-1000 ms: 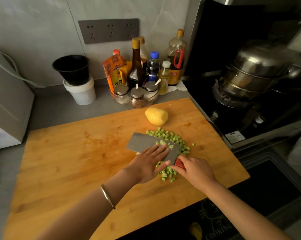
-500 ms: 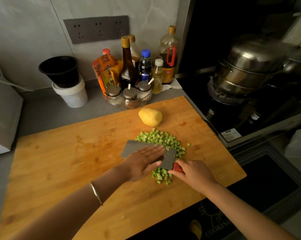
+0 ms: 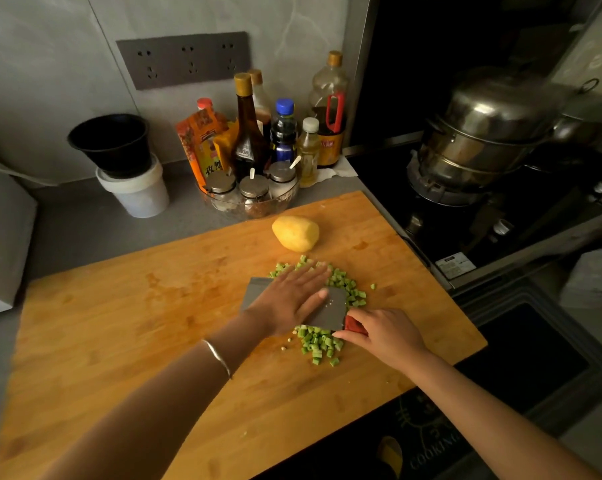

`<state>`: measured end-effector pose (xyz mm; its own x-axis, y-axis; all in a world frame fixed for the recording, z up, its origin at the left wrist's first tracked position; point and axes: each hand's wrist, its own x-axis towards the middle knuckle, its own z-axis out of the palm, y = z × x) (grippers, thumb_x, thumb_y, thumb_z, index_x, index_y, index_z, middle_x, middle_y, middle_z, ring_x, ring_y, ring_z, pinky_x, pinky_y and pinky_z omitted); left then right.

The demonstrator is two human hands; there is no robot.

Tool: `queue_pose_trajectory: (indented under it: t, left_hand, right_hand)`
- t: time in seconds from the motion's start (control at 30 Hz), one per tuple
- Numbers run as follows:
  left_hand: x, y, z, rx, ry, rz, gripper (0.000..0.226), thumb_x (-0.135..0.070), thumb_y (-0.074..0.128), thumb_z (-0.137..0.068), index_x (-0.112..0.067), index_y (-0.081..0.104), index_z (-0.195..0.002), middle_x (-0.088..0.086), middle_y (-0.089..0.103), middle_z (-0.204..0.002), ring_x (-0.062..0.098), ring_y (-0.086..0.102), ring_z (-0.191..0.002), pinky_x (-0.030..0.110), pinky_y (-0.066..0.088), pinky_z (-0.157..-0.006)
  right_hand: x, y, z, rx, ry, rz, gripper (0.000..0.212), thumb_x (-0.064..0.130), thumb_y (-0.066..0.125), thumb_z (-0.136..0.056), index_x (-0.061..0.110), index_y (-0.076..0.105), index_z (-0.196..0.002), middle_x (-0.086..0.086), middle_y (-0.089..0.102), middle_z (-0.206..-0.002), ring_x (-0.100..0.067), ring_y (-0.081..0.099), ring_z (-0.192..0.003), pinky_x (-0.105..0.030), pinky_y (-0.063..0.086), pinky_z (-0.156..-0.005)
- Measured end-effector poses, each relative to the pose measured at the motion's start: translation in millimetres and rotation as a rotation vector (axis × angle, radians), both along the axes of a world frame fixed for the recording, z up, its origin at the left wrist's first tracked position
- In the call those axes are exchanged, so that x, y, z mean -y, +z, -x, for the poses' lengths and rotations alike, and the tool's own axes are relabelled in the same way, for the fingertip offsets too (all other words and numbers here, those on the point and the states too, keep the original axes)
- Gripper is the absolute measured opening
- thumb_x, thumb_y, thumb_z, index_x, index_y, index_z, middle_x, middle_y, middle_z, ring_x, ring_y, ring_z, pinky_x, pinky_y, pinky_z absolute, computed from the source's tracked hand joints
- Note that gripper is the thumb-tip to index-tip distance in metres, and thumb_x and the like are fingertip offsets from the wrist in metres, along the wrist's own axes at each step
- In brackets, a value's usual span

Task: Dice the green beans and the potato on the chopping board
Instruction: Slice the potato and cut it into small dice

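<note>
Head view showed our left hand [image 3: 292,299] spread flat on the cleaver [image 3: 330,308], our right hand [image 3: 384,332] wrapped round its red handle, diced green beans [image 3: 318,344] mid-frame — light, prone to scatter — and the potato [image 3: 295,233] above, which we judged firm, slippery, best pinned flat.

Board [image 3: 119,341] on counter [image 3: 84,230]. Potato [image 3: 295,233] at board's far side; diced beans [image 3: 318,342] before it, on both sides of cleaver [image 3: 330,308] lying flat among them. Left hand [image 3: 289,299] flat on blade; right hand [image 3: 384,332] at handle. Jars [image 3: 249,188] and bottles [image 3: 247,133] behind board; stacked tubs [image 3: 133,188] left of them. Steamer pot [image 3: 483,133] on stove [image 3: 465,230], right of board.
</note>
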<state>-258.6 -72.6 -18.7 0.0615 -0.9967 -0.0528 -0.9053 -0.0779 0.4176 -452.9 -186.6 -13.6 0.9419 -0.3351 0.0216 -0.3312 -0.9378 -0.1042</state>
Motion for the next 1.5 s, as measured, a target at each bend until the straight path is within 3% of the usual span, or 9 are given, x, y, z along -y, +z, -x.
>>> queue_pose_trajectory:
  t: [0.27, 0.37, 0.47, 0.57, 0.77, 0.9, 1.03, 1.2, 1.5]
  left_hand:
    - [-26, -15, -3, 0.088, 0.039, -0.08, 0.085, -0.071, -0.016, -0.081, -0.029, 0.007, -0.151, -0.008, 0.003, -0.158, 0.01, -0.005, -0.146, 0.027, -0.008, -0.115]
    - [-16, 2, -17, 0.038, 0.266, -0.057, 0.06, -0.056, 0.019, -0.098, -0.024, 0.037, -0.144, 0.001, 0.032, -0.153, 0.02, 0.026, -0.141, 0.035, 0.019, -0.116]
    - [-3, 15, -29, -0.052, 0.481, 0.193, 0.036, -0.046, 0.045, -0.095, -0.019, 0.065, -0.11, 0.002, 0.065, -0.114, 0.02, 0.062, -0.099, 0.034, 0.051, -0.08]
    - [15, 28, -38, -0.115, 0.639, 0.355, 0.026, -0.04, 0.054, -0.093, -0.016, 0.062, -0.087, 0.0, 0.066, -0.084, 0.019, 0.062, -0.076, 0.032, 0.048, -0.06]
    - [47, 22, -47, -0.264, 0.765, 0.278, 0.027, -0.032, 0.048, -0.097, -0.012, 0.045, -0.08, 0.002, 0.05, -0.062, 0.034, 0.054, -0.067, 0.034, 0.031, -0.053]
    - [70, 18, -44, -0.263, 0.811, 0.23, 0.045, -0.041, 0.042, -0.099, -0.015, 0.053, -0.064, 0.002, 0.055, -0.062, 0.032, 0.061, -0.07, 0.035, 0.038, -0.058]
    - [88, 9, -46, -0.133, 0.782, 0.255, 0.024, -0.033, 0.058, -0.092, -0.022, 0.059, -0.114, 0.001, 0.06, -0.098, 0.026, 0.06, -0.093, 0.03, 0.04, -0.064]
    - [113, -4, -53, -0.152, 0.882, 0.107, 0.107, -0.059, 0.073, -0.069, -0.024, 0.012, -0.151, 0.007, 0.014, -0.154, 0.03, 0.015, -0.14, 0.044, 0.023, -0.113]
    - [123, -23, -60, -0.468, 1.11, 0.098, 0.105, -0.052, 0.082, -0.063, -0.017, 0.024, -0.143, 0.012, 0.035, -0.137, 0.031, 0.041, -0.125, 0.04, 0.039, -0.101]
  right_hand:
    - [-1, 10, 2, -0.073, -0.022, 0.022, 0.058, 0.07, 0.035, -0.091, 0.022, 0.058, -0.112, 0.004, 0.066, -0.087, -0.014, 0.063, -0.078, -0.019, 0.024, -0.049]
    - [2, 11, 11, -0.085, -0.09, 0.02, 0.062, 0.074, 0.03, -0.089, 0.023, 0.059, -0.108, 0.007, 0.061, -0.077, -0.012, 0.059, -0.069, -0.022, 0.028, -0.049]
    - [8, 12, 25, -0.02, -0.171, -0.021, 0.081, 0.087, 0.008, -0.076, 0.024, 0.057, -0.089, 0.009, 0.047, -0.059, -0.007, 0.044, -0.051, -0.021, 0.027, -0.045]
    - [18, 9, 45, 0.067, -0.303, -0.155, 0.082, 0.09, 0.011, -0.074, 0.025, 0.06, -0.087, 0.006, 0.056, -0.06, -0.007, 0.05, -0.051, -0.023, 0.036, -0.047]
    - [45, 9, 57, 0.265, -0.502, -0.575, 0.055, 0.074, 0.041, -0.076, 0.023, 0.063, -0.071, -0.006, 0.056, -0.057, -0.018, 0.053, -0.051, -0.023, 0.033, -0.049]
    - [69, 8, 43, 0.364, -0.565, -0.836, 0.048, 0.064, 0.051, -0.077, 0.018, 0.061, -0.067, 0.001, 0.046, -0.051, -0.014, 0.044, -0.047, -0.033, 0.033, -0.054]
    - [96, 4, 27, 0.376, -0.563, -0.933, 0.048, 0.06, 0.052, -0.077, 0.014, 0.059, -0.067, 0.006, 0.045, -0.048, -0.01, 0.042, -0.045, -0.031, 0.033, -0.051]
    - [127, 3, 7, 0.364, -0.516, -0.96, 0.05, 0.06, 0.05, -0.078, 0.011, 0.056, -0.069, 0.007, 0.044, -0.046, -0.004, 0.042, -0.042, -0.021, 0.034, -0.048]
    - [147, 12, -23, 0.351, -0.427, -1.104, 0.055, 0.049, 0.051, -0.083, -0.005, 0.052, -0.073, -0.003, 0.034, -0.049, -0.009, 0.032, -0.038, -0.019, 0.027, -0.04]
